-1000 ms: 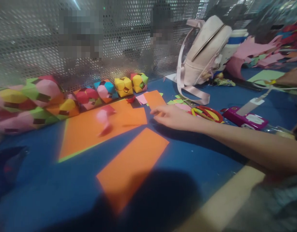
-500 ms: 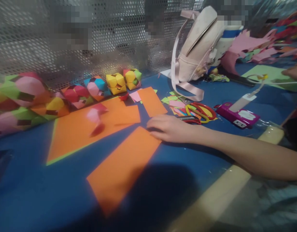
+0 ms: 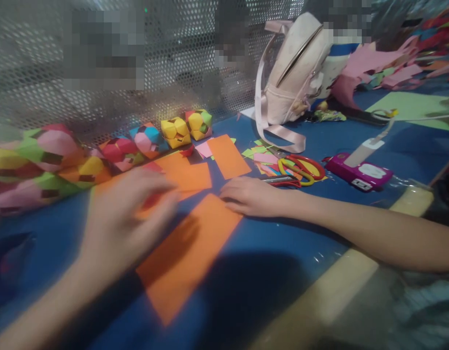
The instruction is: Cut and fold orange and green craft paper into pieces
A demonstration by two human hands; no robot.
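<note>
My left hand (image 3: 125, 214) is raised over the left of the table, blurred, with thumb and fingers apart and nothing seen in its grasp. Beneath it lies an orange sheet (image 3: 195, 180), mostly hidden, with a small red paper piece (image 3: 150, 200) showing between thumb and fingers. An orange paper rectangle (image 3: 195, 253) lies nearer me, the left hand's shadow across it. My right hand (image 3: 246, 196) rests at this rectangle's far corner, fingers laid out on it and slightly bent. Just beyond that hand is a smaller orange rectangle (image 3: 228, 156).
Folded paper balls (image 3: 116, 151) line the perforated metal panel (image 3: 166, 82). Right of centre lie scissors (image 3: 300, 167) with red and yellow handles beside paper scraps (image 3: 262, 154). A purple power strip (image 3: 359, 171) and a pale backpack (image 3: 290, 78) stand farther right on the blue table (image 3: 253, 301).
My left hand has come into view from the lower left and now covers much of the orange sheet. The right hand has stayed at the rectangle's corner. The view has shifted slightly.
</note>
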